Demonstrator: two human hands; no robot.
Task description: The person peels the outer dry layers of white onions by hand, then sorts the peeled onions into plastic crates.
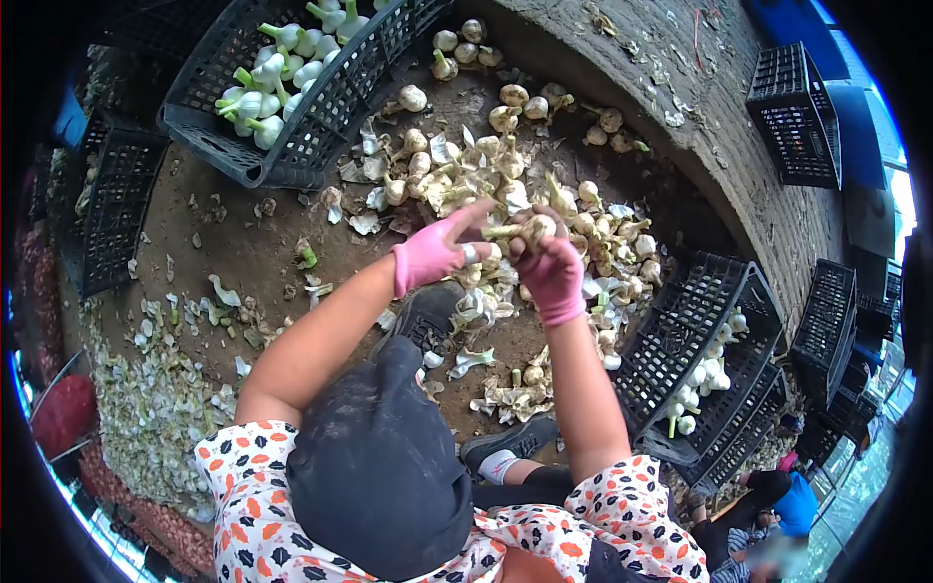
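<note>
My right hand [551, 277], in a pink glove with dirty dark fingers, grips a garlic bulb [535, 231] whose cut stem points left. Close by that stem is my left hand [437, 253], also pink-gloved, with a metal ring on a finger. Its thumb and fingers are spread apart, with nothing visible between them. Under both hands lies a heap of unpeeled garlic bulbs [614, 243] mixed with loose dry skins [486, 311].
A black crate [255, 167] of clean white garlic stands at upper left. Another black crate [692, 291] with white bulbs is at right. Peelings [160, 428] cover the left floor. A concrete edge [671, 126] curves along the upper right. Another person [792, 505] sits at lower right.
</note>
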